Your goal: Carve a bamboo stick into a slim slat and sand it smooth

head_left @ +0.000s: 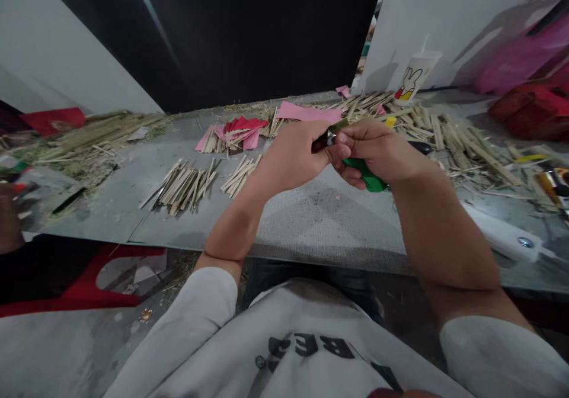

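Note:
My left hand and my right hand meet above the middle of the table, both closed. Curled fingers of the right hand hold a green-handled tool; its kind is mostly hidden. A small shiny metal part shows between the hands. My left hand grips something dark, largely covered by its fingers. Short split sticks lie in a bundle left of my left arm, with a smaller bunch beside it. Behind my left hand are a pink paper strip and red and pink papers over more sticks.
Loose sticks heap up at the right, near a paper cup with a straw. A white device lies by my right forearm. Longer strips are at the left. Another person's hand shows at the left edge, above a red stool.

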Tool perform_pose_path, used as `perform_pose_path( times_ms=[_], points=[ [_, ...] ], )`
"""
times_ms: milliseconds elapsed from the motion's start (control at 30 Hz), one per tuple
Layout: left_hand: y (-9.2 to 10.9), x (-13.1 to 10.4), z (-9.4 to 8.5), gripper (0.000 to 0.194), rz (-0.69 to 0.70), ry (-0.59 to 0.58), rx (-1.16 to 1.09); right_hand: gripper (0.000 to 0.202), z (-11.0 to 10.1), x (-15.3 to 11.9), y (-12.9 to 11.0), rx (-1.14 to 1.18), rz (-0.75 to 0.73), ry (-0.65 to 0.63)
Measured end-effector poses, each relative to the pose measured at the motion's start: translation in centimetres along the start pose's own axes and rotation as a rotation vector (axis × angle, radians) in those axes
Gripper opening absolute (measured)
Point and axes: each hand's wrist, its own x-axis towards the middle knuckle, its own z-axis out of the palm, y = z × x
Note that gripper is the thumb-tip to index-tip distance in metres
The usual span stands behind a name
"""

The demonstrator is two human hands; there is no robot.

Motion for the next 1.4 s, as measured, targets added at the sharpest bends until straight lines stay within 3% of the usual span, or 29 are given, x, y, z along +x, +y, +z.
perform_pose_path(
  times_ms=[267, 467, 700, 1000, 1400],
  points=[
    [0.0, 0.1, -0.5, 0.052, -0.026, -0.008, 0.005, 0.055, 1.1, 0.3, 0.3, -0.009, -0.042, 0.113],
    [-0.8, 0.4, -0.1, 0.063, -0.004, 0.063, 0.010, 0.051, 1.3, 0.3, 0.4, -0.023, -0.126, 0.216],
    [-0.2, 0.1, -0.1, 0.061, 0.010, 0.007, -0.010, 0.050, 0.4, -0.4, -0.3, -0.015, -0.036, 0.046],
    [0.0, 0.1, 0.1, 0.059, 0.005, -0.002, 0.012, 0.051, 0.0, -0.2, -0.7, 0.018, -0.017, -0.026],
    [-1.1, 0.4, 0.5, 0.067, -0.006, 0.051, -0.022, 0.054, 1.1, 0.1, -0.7, -0.042, -0.103, 0.194]
  ],
)
